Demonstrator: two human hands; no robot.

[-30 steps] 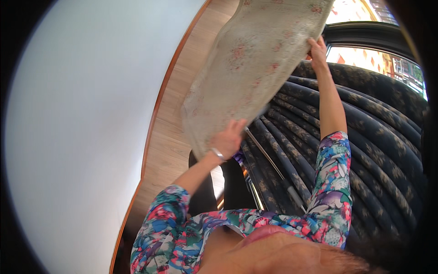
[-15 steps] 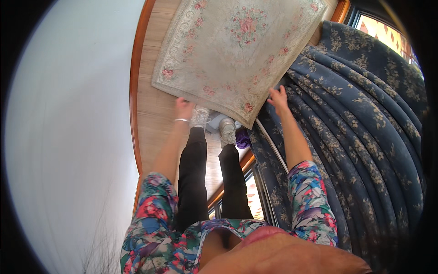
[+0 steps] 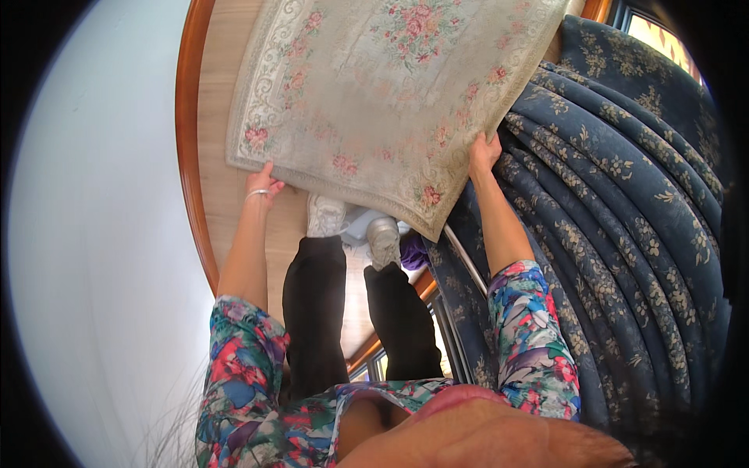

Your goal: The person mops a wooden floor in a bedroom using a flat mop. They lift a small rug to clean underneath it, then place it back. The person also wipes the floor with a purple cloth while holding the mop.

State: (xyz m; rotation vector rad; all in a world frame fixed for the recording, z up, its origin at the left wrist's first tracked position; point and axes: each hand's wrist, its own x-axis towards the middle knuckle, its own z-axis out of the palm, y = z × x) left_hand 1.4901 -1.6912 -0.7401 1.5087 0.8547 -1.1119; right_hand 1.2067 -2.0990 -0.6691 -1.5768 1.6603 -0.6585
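A cream rug (image 3: 351,117) with pink roses and a patterned border spreads out beyond my feet. At its near left part, my left hand (image 3: 262,186), with a pale band at the wrist, is closed on the near edge; its fingertips are partly behind the rug. My right hand (image 3: 484,153) grips the rug's right edge, fingers wrapped under it and out of sight. Between the two hands the near edge sags toward my white shoes (image 3: 324,216), and the near right corner hangs lowest, beside a metal pole (image 3: 466,261).
Dark blue floral curtain fabric (image 3: 608,203) lies in folds along the right. At the left are a white wall (image 3: 101,195) and wooden skirting (image 3: 187,117) beside the pale wood floor (image 3: 214,86). Near my shoes are a whitish object (image 3: 357,225) and a purple cloth-like thing (image 3: 413,251).
My left hand has moved left and taken hold of the rug's near edge. My right hand has closed on the right edge. The rug's near edge has shifted slightly toward me and left.
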